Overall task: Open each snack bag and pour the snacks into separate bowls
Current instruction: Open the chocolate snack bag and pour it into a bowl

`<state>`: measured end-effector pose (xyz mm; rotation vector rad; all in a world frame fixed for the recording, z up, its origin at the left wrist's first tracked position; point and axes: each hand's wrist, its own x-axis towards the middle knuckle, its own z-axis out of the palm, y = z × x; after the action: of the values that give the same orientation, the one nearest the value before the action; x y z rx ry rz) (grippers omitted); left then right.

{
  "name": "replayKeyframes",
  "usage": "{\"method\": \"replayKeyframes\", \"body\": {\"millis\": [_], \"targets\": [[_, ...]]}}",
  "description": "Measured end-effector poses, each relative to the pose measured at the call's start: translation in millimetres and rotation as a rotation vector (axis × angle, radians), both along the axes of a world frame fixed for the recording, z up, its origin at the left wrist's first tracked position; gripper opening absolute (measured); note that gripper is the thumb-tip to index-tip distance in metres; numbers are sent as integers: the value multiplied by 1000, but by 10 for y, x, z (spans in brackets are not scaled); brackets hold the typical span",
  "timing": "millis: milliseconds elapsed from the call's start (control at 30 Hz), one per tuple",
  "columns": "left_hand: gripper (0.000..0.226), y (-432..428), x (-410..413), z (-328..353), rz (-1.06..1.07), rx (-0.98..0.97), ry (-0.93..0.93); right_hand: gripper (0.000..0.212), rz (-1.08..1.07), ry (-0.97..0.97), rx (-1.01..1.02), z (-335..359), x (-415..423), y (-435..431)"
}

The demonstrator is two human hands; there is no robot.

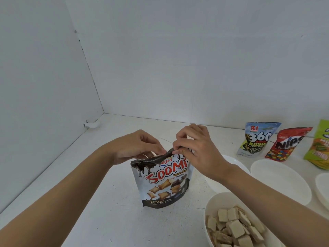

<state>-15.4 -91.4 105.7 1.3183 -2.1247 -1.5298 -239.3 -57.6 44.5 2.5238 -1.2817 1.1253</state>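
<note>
Head-worn, forward and down, near tabletop [99, 220]

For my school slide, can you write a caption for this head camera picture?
Left hand and right hand pinch the top of the upright Soomi bag, next to a bowl of wafer pieces.

Both my arms were bare: my left forearm [71, 184] and my right forearm [267, 189] alike showed uncovered skin from the wrists down to the lower corners of the view (the upper arms fell outside it). My left hand [140, 147] and my right hand [197, 150] were bare too, slim-fingered, with knuckles and wrist bones plain. The nails that showed on the right hand looked short.
</note>
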Motion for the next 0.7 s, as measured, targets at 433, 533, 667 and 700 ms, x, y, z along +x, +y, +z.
{"method": "replayKeyframes", "body": {"millis": [433,533,667,700], "targets": [[27,-18,-79,68,-203,76,-14,8,82,28,172,131,58,-45],[35,-7,-88,2,-193,78,60,8,81,57,164,168,20,-55],[35,28,-116,-8,-189,-17,35,8,84,113,134,175,-31,-24],[30,19,-117,-9,-180,-32,23,8,84,126,121,167,-41,-12]]}}
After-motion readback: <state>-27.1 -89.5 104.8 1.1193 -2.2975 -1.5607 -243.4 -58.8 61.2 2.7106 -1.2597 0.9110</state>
